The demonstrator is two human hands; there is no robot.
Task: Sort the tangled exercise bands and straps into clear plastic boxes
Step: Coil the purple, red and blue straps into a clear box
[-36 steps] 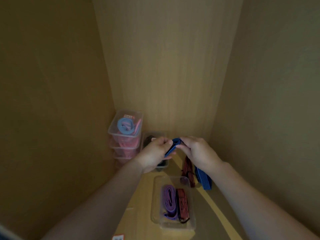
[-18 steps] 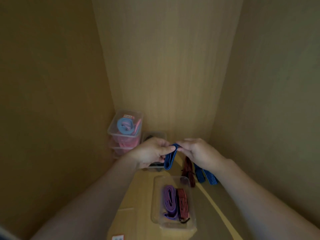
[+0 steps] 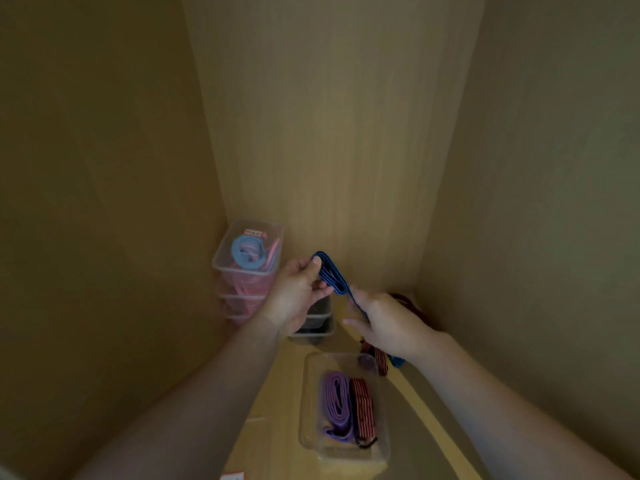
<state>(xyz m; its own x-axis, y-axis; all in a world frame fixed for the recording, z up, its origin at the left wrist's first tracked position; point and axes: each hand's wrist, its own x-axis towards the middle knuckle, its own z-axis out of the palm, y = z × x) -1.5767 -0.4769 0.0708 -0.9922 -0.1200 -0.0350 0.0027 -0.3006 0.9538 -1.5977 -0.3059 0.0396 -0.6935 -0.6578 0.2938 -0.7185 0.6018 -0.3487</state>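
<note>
Head view: left hand, right hand grip blue strap; label illegible.

Your right hand covers the middle of the blue strap; only its tail shows at that hand's five o'clock. Your left hand hides most of the dark box at its five o'clock, and the contents are too dim to tell. The label on the top clear box is too small to read. At six o'clock, the view's bottom edge cuts off a white tag.
</note>
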